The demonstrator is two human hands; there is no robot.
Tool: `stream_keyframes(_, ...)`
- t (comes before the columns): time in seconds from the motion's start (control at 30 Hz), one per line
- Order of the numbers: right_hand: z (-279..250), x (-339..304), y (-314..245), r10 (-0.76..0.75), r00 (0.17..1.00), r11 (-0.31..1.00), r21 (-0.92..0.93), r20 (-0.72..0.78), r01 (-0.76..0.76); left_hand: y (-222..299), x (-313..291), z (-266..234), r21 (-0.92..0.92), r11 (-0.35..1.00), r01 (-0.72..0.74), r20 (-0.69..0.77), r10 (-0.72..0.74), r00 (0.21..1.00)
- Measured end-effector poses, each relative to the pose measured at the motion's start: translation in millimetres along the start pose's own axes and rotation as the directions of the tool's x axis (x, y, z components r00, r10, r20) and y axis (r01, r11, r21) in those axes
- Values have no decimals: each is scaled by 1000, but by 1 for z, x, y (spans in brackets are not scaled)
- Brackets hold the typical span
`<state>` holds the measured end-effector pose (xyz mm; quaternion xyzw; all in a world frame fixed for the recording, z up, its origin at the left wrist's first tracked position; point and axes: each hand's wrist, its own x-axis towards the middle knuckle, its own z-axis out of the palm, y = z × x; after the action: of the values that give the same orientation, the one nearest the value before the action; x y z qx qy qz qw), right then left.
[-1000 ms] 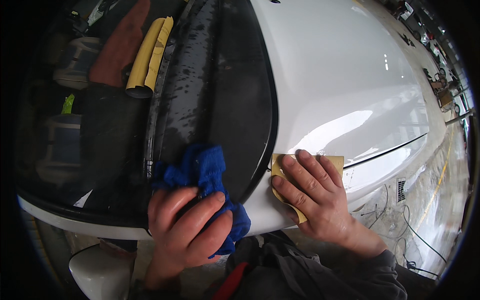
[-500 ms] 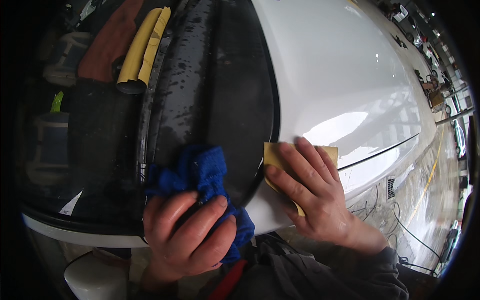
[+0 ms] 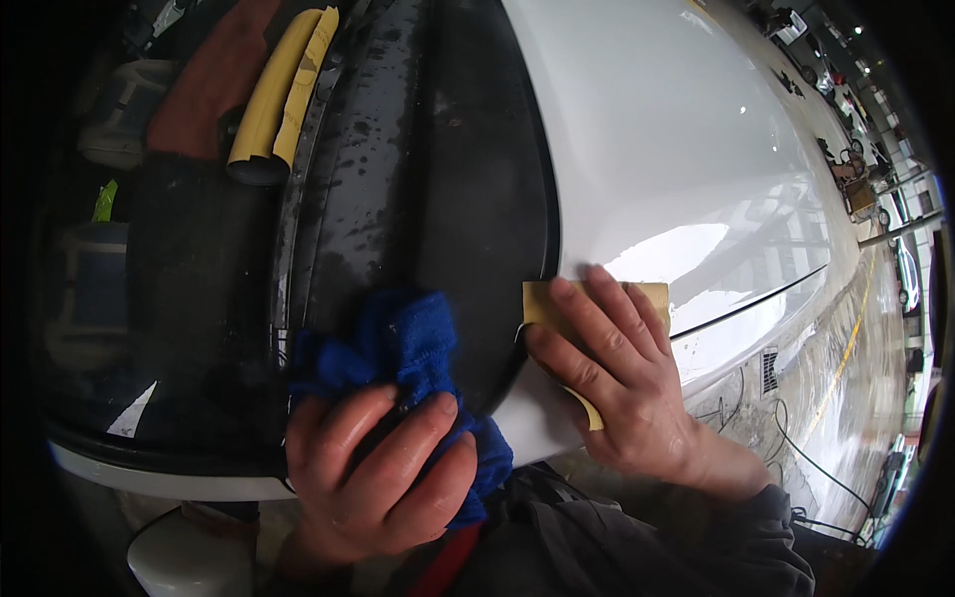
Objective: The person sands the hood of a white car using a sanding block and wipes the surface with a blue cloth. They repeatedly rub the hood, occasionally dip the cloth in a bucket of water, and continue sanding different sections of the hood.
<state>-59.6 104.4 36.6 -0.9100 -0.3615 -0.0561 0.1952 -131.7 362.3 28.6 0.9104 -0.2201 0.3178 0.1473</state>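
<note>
My left hand [image 3: 383,478] has its fingers curled round a bunched blue cloth [image 3: 426,333], which lies over the near end of the dark trim panel [image 3: 468,199] below the windshield. To its right, my right hand [image 3: 637,393] presses a folded yellowish sheet of sandpaper [image 3: 542,301] onto the white bodywork of the car, beside the hood's rear corner. Its fingers lie stretched over the sheet, and one edge curls up near the thumb. The sheet's underside and the paint beneath it are hidden.
A rolled yellow sheet [image 3: 267,109] rests on the windshield [image 3: 199,298] at the far left. The white hood [image 3: 647,149] stretches away from me. A white side mirror [image 3: 189,552] sits at lower left. Dark cables [image 3: 821,478] and a drain grate [image 3: 769,368] are on the floor at right.
The view has shifted slightly. My right hand and the sandpaper stay at nearly the same spot on the bodywork, and my left hand still holds the cloth.
</note>
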Motion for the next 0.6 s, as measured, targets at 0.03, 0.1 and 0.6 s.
stream_keyframes(0.03,1,-8,2,13,1000,1000,27,-20,-13,0,0,0,-9,1000,-3,-9,3,1000)
stream_keyframes(0.1,0,-16,2,35,999,998,59,-42,-32,0,1,0,-22,1000,-20,3,20,1000)
stream_keyframes(0.6,1,-15,3,14,1000,999,33,-19,-13,-1,2,3,-3,999,-32,-12,32,999)
